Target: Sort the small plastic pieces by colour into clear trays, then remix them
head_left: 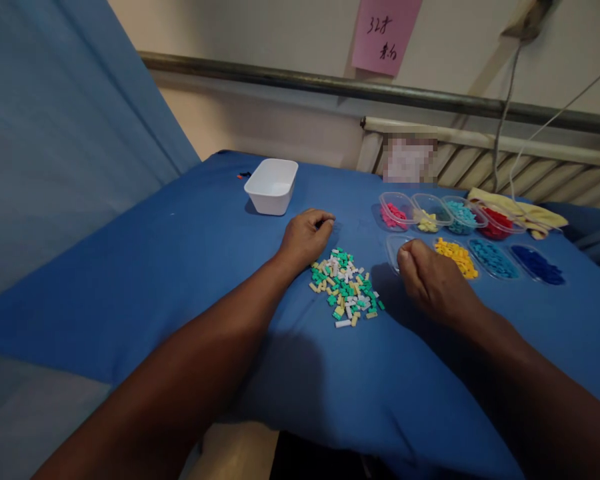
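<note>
A loose heap of small green, white and pale yellow building bricks (pixel 347 287) lies on the blue cloth between my forearms. Just behind its upper left edge rests my left hand (pixel 305 237), fingers curled in towards the thumb; what they hold, if anything, is hidden. My right hand (pixel 427 277) is closed in a fist right of the heap, its contents out of sight. A clear plastic tub (pixel 393 248) shows partly behind this fist. Beside the fist is a tub of orange-yellow bricks (pixel 456 257), partly covered by the hand.
Tubs of pink bricks (pixel 394 215), pale yellow bricks (pixel 427 221), light blue bricks (pixel 463 216) and red bricks (pixel 497 223) form the back row. Teal-blue bricks (pixel 494 258) and dark blue bricks (pixel 536 264) stand in front. A white bin (pixel 271 200) and yellow cloth (pixel 525 212) lie farther back.
</note>
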Available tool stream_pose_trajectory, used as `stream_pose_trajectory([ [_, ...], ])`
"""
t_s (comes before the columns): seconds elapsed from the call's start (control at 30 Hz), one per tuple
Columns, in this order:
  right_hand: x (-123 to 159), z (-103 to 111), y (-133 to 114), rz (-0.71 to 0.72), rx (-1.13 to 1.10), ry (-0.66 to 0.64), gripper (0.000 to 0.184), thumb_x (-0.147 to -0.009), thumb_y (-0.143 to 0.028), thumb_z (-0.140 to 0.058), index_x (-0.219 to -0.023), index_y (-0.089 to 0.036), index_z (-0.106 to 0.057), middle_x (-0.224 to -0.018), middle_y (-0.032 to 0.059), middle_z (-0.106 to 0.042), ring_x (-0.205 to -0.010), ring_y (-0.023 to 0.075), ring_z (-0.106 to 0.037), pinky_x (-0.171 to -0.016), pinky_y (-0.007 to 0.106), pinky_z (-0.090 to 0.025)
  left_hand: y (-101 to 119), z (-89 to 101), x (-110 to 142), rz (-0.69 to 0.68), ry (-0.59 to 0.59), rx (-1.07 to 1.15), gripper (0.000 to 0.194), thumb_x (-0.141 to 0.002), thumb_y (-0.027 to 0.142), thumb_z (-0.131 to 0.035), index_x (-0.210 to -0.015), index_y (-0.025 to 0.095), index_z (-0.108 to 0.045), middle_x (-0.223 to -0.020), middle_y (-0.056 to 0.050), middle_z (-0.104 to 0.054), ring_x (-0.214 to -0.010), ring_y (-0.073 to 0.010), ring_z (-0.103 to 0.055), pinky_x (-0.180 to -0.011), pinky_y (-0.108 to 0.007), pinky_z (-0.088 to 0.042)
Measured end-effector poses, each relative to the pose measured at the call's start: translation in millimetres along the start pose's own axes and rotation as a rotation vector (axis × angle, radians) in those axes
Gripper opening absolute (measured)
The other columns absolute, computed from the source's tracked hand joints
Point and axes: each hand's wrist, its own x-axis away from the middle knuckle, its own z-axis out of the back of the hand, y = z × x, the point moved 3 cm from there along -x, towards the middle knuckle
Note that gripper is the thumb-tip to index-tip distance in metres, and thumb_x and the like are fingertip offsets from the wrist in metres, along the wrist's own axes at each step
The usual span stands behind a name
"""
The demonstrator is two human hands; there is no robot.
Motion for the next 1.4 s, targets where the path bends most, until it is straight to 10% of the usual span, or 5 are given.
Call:
stream_pose_trajectory([
  [0.37, 9, 6, -18, -0.062, -0.475, 0.066, 0.049, -0.114, -0.048, -0.047, -0.072, -0.025, -0.055, -0.062, -0.0008, -0.055, -0.056, 0.0158, -0.052, -0.056, 0.033, -0.04, -5, -1.8, -1, -0.037, 0.022, 0.021, 0.019, -0.097, 0.02, -0.066, -0.104, 0.02, -0.085, -0.103, -0.005, -0.082, -0.099, -0.0208, -0.076, -0.095, -0.036, -0.059],
  [0.73, 23, -8, -54, 0.292, -0.784, -0.088, 0.006, -0.101, -0.026, -0.08, -0.101, -0.026, -0.086, -0.102, 0.0022, -0.088, -0.094, 0.0192, -0.084, -0.084, 0.029, -0.067, -3, -1.7, 0, -0.031, 0.008, -0.024, 0.021, -0.097, 0.017, -0.065, -0.106, 0.02, -0.084, -0.107, -0.005, -0.082, -0.102, -0.0207, -0.076, -0.1, -0.037, -0.059],
  [1.4, 30, -24, -50, -0.005, -1.039, -0.312, 0.022, -0.106, -0.031, -0.069, -0.123, -0.023, -0.081, -0.107, 0.0076, -0.087, -0.094, 0.0212, -0.084, -0.083, 0.034, -0.069, -3, -2.5, 0, -0.023, 0.017, -0.001, 0.02, -0.097, 0.017, -0.066, -0.105, 0.021, -0.084, -0.108, -0.004, -0.083, -0.104, -0.0207, -0.077, -0.099, -0.036, -0.059],
])
